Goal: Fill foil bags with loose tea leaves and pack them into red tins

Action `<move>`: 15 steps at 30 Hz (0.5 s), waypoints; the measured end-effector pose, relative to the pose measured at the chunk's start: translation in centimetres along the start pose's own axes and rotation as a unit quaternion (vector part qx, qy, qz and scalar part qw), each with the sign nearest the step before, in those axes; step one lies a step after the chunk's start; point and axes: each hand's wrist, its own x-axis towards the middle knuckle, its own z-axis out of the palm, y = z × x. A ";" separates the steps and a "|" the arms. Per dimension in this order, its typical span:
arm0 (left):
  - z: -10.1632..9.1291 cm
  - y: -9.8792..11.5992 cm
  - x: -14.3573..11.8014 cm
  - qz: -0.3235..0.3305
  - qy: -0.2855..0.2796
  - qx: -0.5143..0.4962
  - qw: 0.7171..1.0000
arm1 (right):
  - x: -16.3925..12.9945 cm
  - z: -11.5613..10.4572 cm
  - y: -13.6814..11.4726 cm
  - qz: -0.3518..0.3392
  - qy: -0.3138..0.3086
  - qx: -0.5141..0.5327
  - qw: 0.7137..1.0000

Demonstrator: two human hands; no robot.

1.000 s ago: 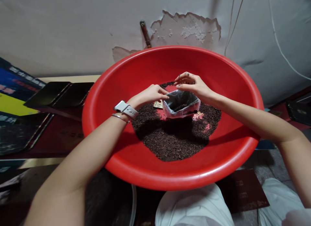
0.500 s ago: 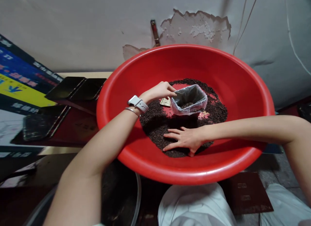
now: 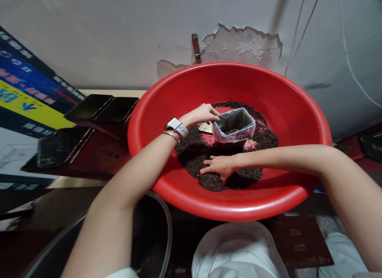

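Note:
A wide red basin (image 3: 227, 212) holds a layer of dark, dry, loose leaves that look like tea leaves (image 3: 191, 144). Among them stands a box lined with a clear plastic bag (image 3: 232, 136), with some of the leaves inside. My left hand (image 3: 204, 114), wearing a watch, is closed on the bag's rim at the box's left corner. In front of the box, my right hand (image 3: 219, 166) pushes its spread fingers into the leaves, and the fingertips are partly buried. A small pale scoop-like piece (image 3: 205, 128) lies beneath my left hand.
Dark red tins (image 3: 104, 150) with black lids stand left of the basin, beside a printed box (image 3: 26, 98). A large clear-rimmed tub (image 3: 168, 230) sits below on the left. The peeling wall (image 3: 244, 43) rises behind the basin.
My right hand has shifted slightly left and its fingers have sunk deeper into the leaves. My left hand keeps its hold on the box's rim. The view has shifted a little.

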 end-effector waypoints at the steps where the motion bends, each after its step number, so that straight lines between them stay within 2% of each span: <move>1: 0.0 0.0 0.0 0.000 -0.001 0.000 1.000 | -0.3 0.0 0.0 0.007 -0.003 -0.011 1.000; 6: 0.0 -0.1 0.1 0.007 -0.001 -0.008 1.000 | -2.6 -1.2 -0.2 0.018 -0.031 -0.049 0.998; 8: -0.1 -0.1 0.1 0.009 -0.003 -0.010 1.000 | -3.9 -2.2 -0.5 0.020 -0.025 -0.054 0.998; 15: 0.0 -0.5 0.3 0.013 -0.004 -0.041 0.999 | -8.1 -5.5 -1.2 0.000 0.087 -0.006 0.996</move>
